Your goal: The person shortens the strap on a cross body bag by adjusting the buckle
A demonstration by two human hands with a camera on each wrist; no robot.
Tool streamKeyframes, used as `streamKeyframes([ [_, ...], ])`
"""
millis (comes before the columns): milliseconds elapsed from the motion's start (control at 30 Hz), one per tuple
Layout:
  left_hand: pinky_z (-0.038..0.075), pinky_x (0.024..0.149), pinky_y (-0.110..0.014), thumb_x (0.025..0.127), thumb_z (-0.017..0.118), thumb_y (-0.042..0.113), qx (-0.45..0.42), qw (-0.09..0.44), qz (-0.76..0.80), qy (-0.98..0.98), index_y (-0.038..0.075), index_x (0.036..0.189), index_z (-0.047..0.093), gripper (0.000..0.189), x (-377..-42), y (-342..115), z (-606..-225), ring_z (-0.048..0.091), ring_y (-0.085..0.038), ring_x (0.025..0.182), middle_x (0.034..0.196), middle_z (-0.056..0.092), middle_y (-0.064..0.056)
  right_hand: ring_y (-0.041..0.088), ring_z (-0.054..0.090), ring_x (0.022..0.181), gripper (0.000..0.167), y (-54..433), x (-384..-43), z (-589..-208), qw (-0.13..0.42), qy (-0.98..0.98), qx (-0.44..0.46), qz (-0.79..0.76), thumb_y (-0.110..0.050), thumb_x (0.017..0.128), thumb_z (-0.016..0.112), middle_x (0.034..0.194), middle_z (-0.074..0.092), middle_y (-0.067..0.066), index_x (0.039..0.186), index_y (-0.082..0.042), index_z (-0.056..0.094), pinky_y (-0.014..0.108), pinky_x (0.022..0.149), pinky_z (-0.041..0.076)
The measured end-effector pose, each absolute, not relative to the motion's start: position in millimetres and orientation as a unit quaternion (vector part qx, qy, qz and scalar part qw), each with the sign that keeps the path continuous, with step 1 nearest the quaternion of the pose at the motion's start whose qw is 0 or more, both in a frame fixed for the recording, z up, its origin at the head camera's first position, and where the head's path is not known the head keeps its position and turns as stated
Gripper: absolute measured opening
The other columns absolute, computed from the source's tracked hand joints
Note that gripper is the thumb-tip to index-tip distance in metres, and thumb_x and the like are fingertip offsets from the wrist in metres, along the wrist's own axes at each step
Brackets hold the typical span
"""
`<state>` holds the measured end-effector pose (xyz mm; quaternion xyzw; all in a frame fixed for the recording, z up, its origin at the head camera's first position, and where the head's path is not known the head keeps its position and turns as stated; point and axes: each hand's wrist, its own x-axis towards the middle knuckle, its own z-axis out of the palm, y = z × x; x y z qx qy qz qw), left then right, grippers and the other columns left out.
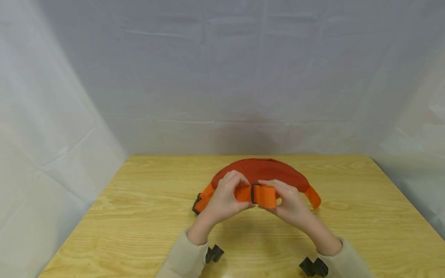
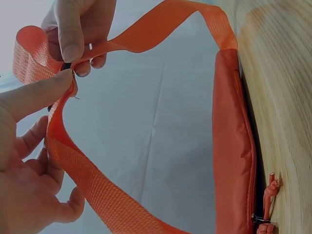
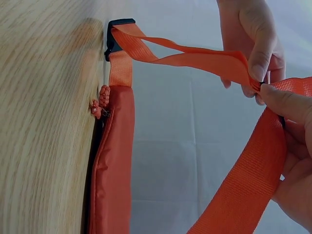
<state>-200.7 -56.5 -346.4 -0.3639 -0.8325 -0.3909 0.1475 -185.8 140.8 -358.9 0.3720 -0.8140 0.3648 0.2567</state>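
A red-orange waist bag (image 1: 260,170) rests on the wooden table, its orange strap (image 1: 266,197) raised toward me in both hands. My left hand (image 1: 226,197) pinches the strap just left of a black slide adjuster (image 1: 253,194). On the other side, my right hand (image 1: 290,200) pinches the strap beside the adjuster, where a loop of webbing stands out. The thumbs nearly meet at the adjuster in the right wrist view. A black side-release buckle (image 3: 113,39) joins the strap to one end of the bag. Fingers hide part of the adjuster.
The wooden table (image 1: 139,220) reaches back to a white sheet (image 1: 243,77) that hangs behind and at both sides. A zipper pull with an orange cord (image 2: 270,195) lies at the bag's edge, by the tabletop. Black wrist-camera mounts (image 1: 214,253) sit under the sleeves.
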Motion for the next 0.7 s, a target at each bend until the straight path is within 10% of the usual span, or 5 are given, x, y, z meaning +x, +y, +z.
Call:
streamKeyframes([
  [700, 0.046, 0.067, -0.025, 0.081, 0.064, 0.017, -0.368, 0.039, -0.456, -0.810, 0.007, 0.100, 0.063, 0.021, -208.5, -65.1, -344.2, 0.056, -0.009, 0.073, 0.084, 0.062, 0.001, 0.018, 0.060, 0.079, 0.055, 142.6, -186.3, -359.4, 0.260, -0.809, 0.395, 0.350, -0.002, 0.057, 0.081, 0.098, 0.062, 0.010, 0.108, 0.003, 0.059, 0.027, 0.062, 0.049],
])
